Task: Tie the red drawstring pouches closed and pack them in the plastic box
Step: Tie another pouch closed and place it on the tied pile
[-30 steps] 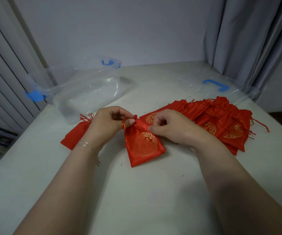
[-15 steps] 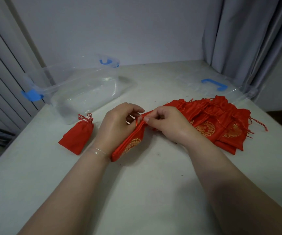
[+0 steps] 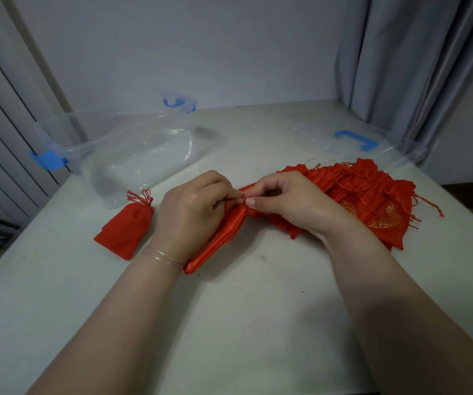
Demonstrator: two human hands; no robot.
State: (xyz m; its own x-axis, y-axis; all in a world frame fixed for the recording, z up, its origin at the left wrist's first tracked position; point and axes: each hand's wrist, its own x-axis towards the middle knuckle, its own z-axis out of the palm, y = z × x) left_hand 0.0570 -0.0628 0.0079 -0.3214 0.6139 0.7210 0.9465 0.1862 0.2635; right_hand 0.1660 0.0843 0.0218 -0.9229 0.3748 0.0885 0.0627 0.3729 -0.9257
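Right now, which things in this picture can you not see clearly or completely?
Head view only:
- Neck and cords of the held pouch: hidden by the left hand and right hand, so knotted or not is unclear.
- Number of pouches in the pile: they overlap.
- Inside of the clear plastic box: glare, but no red shows.
- Lid: clear, outline faint.

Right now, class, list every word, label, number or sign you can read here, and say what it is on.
No readable text anywhere.
Pouches: gold round emblems, too blurred to read as characters.
Box and lid: no label visible.
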